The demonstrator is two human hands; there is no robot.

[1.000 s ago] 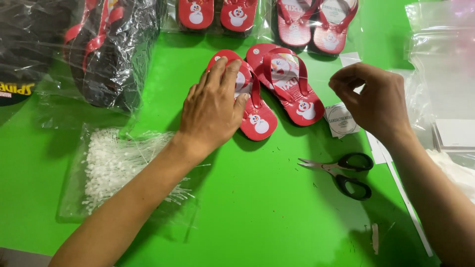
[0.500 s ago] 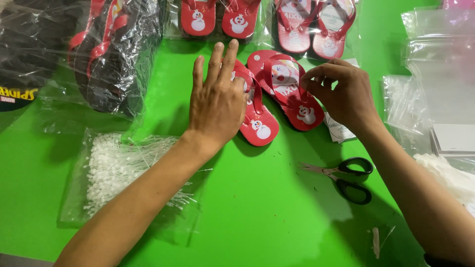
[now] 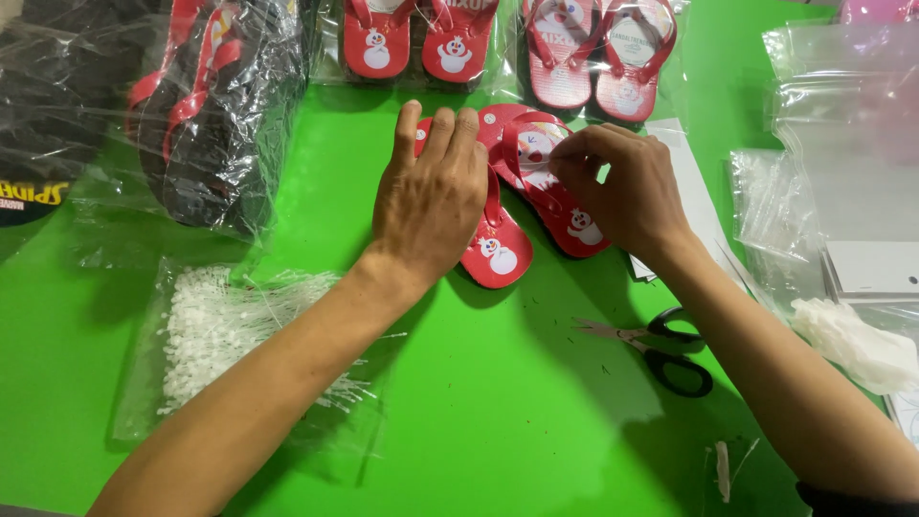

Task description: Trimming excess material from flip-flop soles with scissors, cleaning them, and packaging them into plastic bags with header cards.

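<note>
Right hand (image 3: 627, 191) now shifted left from a second ago, fingertips pinched together on strap of right red flip-flop (image 3: 560, 196), frame centre. Left hand (image 3: 431, 196) stays flat, fingers spread, pressing left red flip-flop (image 3: 498, 251); pair held for strap work. Foam soles matte, snowman print. Glossy crinkled bag of white plastic fasteners (image 3: 225, 335) lower left; black-handled scissors (image 3: 661, 349) lower right, on smooth green table (image 3: 498, 421).
</note>
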